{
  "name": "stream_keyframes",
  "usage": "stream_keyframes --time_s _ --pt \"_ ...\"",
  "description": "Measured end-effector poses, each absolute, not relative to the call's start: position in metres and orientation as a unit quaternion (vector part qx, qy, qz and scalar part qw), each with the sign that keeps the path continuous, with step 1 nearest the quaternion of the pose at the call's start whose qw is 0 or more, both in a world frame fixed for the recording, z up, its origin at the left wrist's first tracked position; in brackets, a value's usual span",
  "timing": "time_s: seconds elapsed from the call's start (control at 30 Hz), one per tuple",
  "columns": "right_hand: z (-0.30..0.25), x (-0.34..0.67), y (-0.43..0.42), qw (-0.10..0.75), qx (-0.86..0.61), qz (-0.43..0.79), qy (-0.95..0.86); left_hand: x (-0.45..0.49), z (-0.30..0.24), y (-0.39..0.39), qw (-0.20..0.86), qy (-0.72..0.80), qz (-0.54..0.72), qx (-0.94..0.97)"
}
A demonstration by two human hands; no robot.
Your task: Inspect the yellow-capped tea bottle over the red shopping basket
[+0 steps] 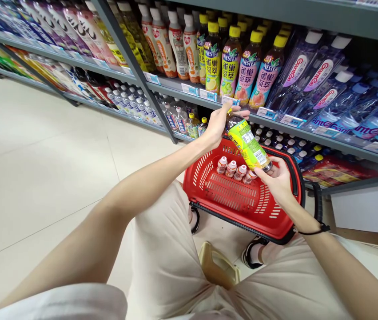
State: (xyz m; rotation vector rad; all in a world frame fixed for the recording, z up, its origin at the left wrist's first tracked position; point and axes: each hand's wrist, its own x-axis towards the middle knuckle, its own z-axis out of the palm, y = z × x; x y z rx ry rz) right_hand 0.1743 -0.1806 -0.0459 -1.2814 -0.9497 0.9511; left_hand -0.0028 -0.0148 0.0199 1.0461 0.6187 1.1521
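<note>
Green-labelled tea bottle [248, 144] hangs tilted over the red basket [275, 224] and its four small bottles [231, 169], left hand [217, 126] gripping the cap end, right hand [277, 178] cupping the base, label turned upward to face the person.

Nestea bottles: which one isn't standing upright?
The green-labelled bottle, held slanted between left hand and right hand above the red basket; the others stand upright on the shelf.

glossy plastic bottle [248, 144], perforated red plastic basket [238, 195], grey metal shelf [175, 86]
</note>
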Motion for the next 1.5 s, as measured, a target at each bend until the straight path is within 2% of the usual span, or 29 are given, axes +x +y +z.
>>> stream_keyframes --time_s 0.3,0.67,1.13,1.5 --pt "-0.040 0.174 -0.189 0.583 -0.576 0.218 -0.529 -0.002 0.027 -0.021 0.684 0.293 0.499 0.444" --pt "-0.029 0.198 -0.188 0.565 -0.576 0.101 -0.583 -0.004 0.024 -0.020 0.694 0.270 0.497 0.445" --pt "-0.032 0.191 -0.190 0.579 -0.580 0.256 -0.513 -0.005 0.032 -0.025 0.663 0.305 0.488 0.479" --pt "-0.037 0.191 -0.187 0.585 -0.568 0.303 -0.494 -0.009 0.032 -0.023 0.667 0.297 0.485 0.482"
